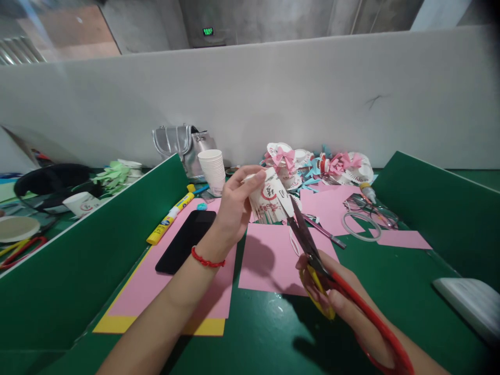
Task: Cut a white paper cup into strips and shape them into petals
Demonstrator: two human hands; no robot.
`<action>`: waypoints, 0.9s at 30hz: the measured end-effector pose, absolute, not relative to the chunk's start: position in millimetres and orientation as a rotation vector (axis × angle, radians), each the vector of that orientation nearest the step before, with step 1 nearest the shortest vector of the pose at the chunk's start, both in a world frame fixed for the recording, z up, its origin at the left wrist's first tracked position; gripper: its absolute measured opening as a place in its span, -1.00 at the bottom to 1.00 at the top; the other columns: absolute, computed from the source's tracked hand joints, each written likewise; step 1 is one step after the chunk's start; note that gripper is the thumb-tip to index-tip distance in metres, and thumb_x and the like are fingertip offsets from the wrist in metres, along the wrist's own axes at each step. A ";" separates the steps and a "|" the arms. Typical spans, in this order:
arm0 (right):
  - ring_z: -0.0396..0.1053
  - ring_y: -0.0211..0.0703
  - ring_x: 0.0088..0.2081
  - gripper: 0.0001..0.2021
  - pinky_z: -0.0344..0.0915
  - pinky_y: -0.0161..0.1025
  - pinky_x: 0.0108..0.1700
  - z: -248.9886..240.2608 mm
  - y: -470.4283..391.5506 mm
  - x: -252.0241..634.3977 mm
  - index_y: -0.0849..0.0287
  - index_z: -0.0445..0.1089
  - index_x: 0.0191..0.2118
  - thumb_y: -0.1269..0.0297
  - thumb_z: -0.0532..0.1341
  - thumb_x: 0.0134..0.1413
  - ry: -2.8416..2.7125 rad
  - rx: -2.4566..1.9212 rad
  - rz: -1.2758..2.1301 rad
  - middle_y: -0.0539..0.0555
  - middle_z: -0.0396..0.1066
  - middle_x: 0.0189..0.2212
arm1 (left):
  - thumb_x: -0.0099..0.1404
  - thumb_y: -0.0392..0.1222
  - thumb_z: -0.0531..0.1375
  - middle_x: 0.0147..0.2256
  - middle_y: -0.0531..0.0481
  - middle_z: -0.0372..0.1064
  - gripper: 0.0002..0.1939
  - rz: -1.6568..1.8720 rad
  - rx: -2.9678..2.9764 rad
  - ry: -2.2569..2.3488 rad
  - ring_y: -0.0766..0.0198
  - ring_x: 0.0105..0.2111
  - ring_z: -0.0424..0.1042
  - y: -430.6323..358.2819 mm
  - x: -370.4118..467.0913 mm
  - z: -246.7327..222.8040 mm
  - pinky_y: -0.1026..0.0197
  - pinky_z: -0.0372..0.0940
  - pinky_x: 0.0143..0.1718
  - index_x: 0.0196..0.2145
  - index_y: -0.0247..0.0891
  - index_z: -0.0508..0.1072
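Note:
My left hand (239,200), with a red cord bracelet on its wrist, grips a white paper cup (268,194) with red and dark print. The cup's side is cut into narrow strips, and it is tilted above the pink paper (269,260). In my right hand (339,294) is a pair of scissors (308,245) with one red and one yellow handle. Its blades are parted, and their tips reach the right side of the cup. Whether a strip lies between the blades I cannot tell.
A black phone (185,242) and yellow glue stick (170,220) lie at left. Behind them stand stacked paper cups (212,169) and a silver bag (182,146). Paper flowers (336,164), eyeglasses (385,216) and a tape ring (361,226) are at right. Green dividers (445,208) flank both sides.

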State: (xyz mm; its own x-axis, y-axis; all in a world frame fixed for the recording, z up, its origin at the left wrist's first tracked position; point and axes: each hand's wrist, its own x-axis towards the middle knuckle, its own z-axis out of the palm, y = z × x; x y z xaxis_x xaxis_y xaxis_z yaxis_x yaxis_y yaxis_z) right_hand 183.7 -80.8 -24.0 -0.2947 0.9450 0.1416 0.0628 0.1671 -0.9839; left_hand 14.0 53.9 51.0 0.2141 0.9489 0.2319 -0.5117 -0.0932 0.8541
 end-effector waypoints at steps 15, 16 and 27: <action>0.05 -0.19 -0.49 -0.53 0.03 -0.28 -0.47 -18.6 -82.2 180.3 0.01 0.27 -0.05 -0.25 0.06 0.15 -1.507 -1.030 1.255 -0.07 0.17 -0.47 | -0.05 -0.11 0.42 -0.54 0.12 0.41 -0.80 1.236 1.216 0.541 0.42 -0.55 0.34 55.3 12.2 47.2 0.33 0.20 -0.51 -0.49 -0.21 0.51; 0.02 -0.20 -0.51 -0.52 0.01 -0.29 -0.48 -18.7 -82.0 180.1 0.03 0.27 -0.05 -0.26 0.05 0.15 -1.502 -1.031 1.256 -0.08 0.15 -0.49 | -0.05 -0.11 0.42 -0.54 0.11 0.40 -0.79 1.239 1.214 0.540 0.41 -0.56 0.33 55.0 12.0 47.5 0.32 0.20 -0.51 -0.50 -0.21 0.51; 0.01 -0.21 -0.53 -0.51 0.01 -0.30 -0.49 -17.9 -79.9 179.6 0.07 0.30 -0.17 -0.29 0.03 0.14 -1.523 -1.048 1.239 -0.06 0.17 -0.51 | 0.01 -0.06 0.39 -0.59 0.11 0.31 -0.78 1.234 1.197 0.558 0.39 -0.59 0.27 54.1 11.1 48.2 0.27 0.13 -0.54 -0.49 -0.21 0.48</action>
